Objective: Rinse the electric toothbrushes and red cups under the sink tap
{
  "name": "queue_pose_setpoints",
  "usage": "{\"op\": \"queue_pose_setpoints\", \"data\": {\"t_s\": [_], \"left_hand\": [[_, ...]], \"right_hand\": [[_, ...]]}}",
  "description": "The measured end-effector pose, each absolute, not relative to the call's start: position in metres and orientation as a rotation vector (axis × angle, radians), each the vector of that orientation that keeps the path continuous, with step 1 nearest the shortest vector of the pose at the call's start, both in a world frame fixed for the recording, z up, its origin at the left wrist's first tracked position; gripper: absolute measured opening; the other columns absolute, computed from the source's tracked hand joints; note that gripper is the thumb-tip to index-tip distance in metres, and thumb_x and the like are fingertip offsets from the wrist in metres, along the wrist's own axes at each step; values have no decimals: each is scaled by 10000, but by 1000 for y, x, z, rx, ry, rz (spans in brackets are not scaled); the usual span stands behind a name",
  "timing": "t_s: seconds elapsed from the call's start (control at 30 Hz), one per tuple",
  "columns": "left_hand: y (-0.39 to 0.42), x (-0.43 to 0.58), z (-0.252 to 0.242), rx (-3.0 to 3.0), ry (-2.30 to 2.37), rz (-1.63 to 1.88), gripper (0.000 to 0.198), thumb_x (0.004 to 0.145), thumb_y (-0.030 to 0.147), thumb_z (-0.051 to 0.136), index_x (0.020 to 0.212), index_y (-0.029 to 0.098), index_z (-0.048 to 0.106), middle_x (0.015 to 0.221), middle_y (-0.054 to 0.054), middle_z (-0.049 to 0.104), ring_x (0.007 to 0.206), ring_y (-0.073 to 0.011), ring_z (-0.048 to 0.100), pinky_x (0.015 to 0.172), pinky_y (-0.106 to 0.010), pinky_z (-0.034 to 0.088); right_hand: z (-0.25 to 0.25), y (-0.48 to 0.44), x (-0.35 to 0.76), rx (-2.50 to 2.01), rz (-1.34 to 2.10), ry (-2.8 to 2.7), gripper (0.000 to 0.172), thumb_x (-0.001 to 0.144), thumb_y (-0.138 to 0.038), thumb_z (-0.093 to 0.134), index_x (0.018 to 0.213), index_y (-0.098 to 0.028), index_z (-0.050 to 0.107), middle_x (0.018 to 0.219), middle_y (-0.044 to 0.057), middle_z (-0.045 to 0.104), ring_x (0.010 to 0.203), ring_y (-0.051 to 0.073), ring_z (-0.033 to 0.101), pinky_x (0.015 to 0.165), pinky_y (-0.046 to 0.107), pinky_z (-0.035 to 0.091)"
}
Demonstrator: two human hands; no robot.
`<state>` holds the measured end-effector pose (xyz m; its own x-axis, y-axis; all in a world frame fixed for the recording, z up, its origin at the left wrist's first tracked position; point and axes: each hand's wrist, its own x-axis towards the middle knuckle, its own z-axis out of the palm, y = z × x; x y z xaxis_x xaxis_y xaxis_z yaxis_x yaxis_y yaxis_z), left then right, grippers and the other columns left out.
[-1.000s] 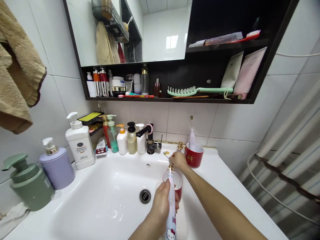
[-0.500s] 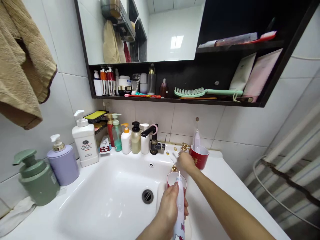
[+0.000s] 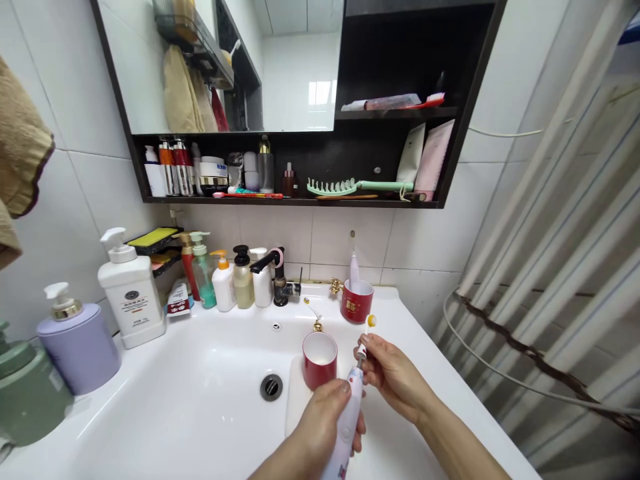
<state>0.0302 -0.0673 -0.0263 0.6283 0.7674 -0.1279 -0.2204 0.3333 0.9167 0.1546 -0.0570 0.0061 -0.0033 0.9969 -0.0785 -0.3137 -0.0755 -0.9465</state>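
My left hand [image 3: 320,417] is wrapped round the pale electric toothbrush handle [image 3: 347,427], its metal shaft pointing up and away. The fingers of my right hand [image 3: 395,373] pinch a toothbrush head [image 3: 369,325] with round yellow-and-white bristles. Its lower end is at the tip of the shaft; whether it is seated there I cannot tell. Just left of the handle stands a red cup [image 3: 320,370], white inside. Another toothbrush head [image 3: 313,309] lies on the sink's back ledge. Farther back, a second red cup [image 3: 357,308] holds another electric toothbrush [image 3: 354,272].
The white sink [image 3: 210,400] fills the lower left, with a black faucet [image 3: 280,280] behind it. Several pump bottles [image 3: 225,287] line the back and left edges. Overhead runs a dark mirror cabinet [image 3: 300,202] carrying toiletries and a green hairbrush [image 3: 360,187]. Pipes [image 3: 545,267] stand at right.
My right hand has come back from the ledge beside the rear cup and now holds a toothbrush head at the handle's shaft. The view has swung to the right.
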Motion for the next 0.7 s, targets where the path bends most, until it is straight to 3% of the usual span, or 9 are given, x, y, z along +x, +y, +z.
{"op": "queue_pose_setpoints", "data": {"t_s": [0.37,0.7], "left_hand": [[-67,34,-32,1022,663,735,330,632,465,363,683,141,406,492,19,456,344,-58,383,355,-188,235],[-65,28,-22,931,537,714,334,667,428,348,785,128,432,506,11,460,373,-59,399,380,-188,247]], "right_hand": [[7,-59,152,-1116,1226,-1050,221,663,-338,448,547,-158,396,378,-75,421,356,38,374,418,185,328],[3,-65,137,-1133,1116,-1129,256,679,-386,395,562,-160,412,377,-80,369,340,50,367,367,187,290]]}}
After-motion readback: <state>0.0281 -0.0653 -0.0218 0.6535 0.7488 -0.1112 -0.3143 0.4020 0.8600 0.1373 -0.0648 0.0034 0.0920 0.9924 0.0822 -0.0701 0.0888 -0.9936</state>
